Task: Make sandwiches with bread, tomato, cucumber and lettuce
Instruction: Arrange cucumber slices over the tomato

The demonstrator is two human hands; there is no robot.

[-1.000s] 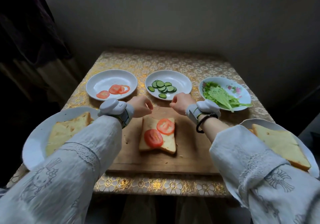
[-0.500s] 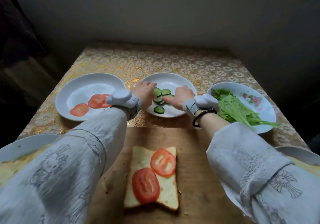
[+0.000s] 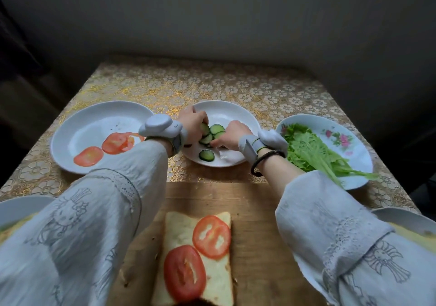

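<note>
**Cucumber slices under both hands in the middle plate**

Cucumber slices [image 3: 210, 135] lie in the white middle plate [image 3: 238, 116] near the far side of the table [image 3: 212, 83]. Both hands are down in this plate. The left hand [image 3: 192, 122] comes in from the plate's left rim, its fingers curled around one slice that stands on edge against the fingertips. The right hand [image 3: 230, 134] comes in from the near right rim, fingers bent down and pinched on the slices at the middle of the pile; exactly which slice it holds cannot be told. One slice [image 3: 206, 155] lies alone toward the near rim, apart from both hands.

Bread [image 3: 179, 235] lies on the wooden board [image 3: 254, 211] at the table's near edge, between the two sleeves, with two tomato slices [image 3: 211, 236] on top of it, one toward the far right corner of the bread and one nearer the middle. It is well apart from the hands.

To the left of the middle plate a white plate [image 3: 80, 126] holds more tomato slices [image 3: 88, 156]. To the right a flowered plate [image 3: 349, 149] holds lettuce [image 3: 306, 149], whose stems reach over the near rim. At the left and right near corners, the rims of two more plates [image 3: 18, 205] just show beside the sleeves.
</note>
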